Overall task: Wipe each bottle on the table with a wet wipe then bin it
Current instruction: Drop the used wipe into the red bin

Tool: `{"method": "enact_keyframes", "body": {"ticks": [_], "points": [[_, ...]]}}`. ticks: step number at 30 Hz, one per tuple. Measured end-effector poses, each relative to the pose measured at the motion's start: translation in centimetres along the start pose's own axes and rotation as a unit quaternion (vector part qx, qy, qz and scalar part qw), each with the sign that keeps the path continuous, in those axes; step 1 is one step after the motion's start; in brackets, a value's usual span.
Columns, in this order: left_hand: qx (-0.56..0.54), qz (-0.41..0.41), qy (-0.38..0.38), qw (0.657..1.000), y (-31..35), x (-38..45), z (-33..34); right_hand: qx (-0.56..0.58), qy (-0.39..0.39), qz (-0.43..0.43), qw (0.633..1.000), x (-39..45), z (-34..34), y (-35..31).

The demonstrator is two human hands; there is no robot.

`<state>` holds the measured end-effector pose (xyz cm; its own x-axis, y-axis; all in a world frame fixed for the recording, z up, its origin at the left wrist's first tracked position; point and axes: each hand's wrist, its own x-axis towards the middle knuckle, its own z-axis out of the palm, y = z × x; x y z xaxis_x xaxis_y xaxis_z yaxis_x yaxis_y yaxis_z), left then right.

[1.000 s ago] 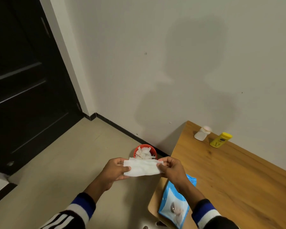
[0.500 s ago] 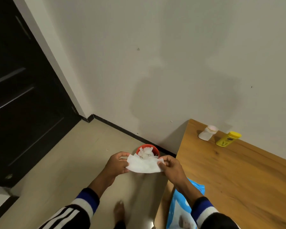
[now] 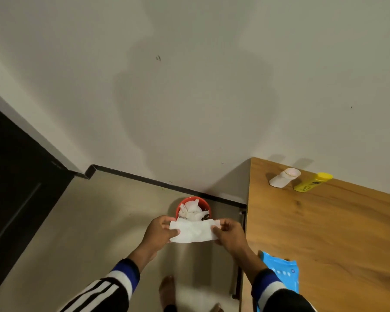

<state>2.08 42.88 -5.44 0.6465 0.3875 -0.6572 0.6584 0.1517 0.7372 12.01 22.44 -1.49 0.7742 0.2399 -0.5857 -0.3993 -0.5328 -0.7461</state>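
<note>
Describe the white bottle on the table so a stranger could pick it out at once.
Find the wooden table on the right and follow it to its far corner by the wall. Two bottles stand there; the white bottle is the one nearer the table's left edge, pale and flared, unlike the yellow bottle beside it.

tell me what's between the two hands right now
A white wet wipe spans the gap in the head view, pinched at its ends by the left hand and right hand, just in front of the red bin.
</note>
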Motion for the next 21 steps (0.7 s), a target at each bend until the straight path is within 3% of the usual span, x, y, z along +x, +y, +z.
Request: {"method": "enact_keyframes", "body": {"ticks": [4,11,21], "points": [[0.038,-0.014,-0.002,0.999,-1.3,3.5,0.0,-0.015,0.004,0.09,0.996,2.7,1.6,2.3],[0.075,-0.044,-0.008,0.996,-4.8,9.2,1.2,-0.05,0.007,0.124,0.991,8.5,4.1,6.7],[0.105,-0.026,0.009,0.994,-7.8,22.3,2.8,0.045,0.069,0.17,0.982,20.4,7.8,12.4]]}}
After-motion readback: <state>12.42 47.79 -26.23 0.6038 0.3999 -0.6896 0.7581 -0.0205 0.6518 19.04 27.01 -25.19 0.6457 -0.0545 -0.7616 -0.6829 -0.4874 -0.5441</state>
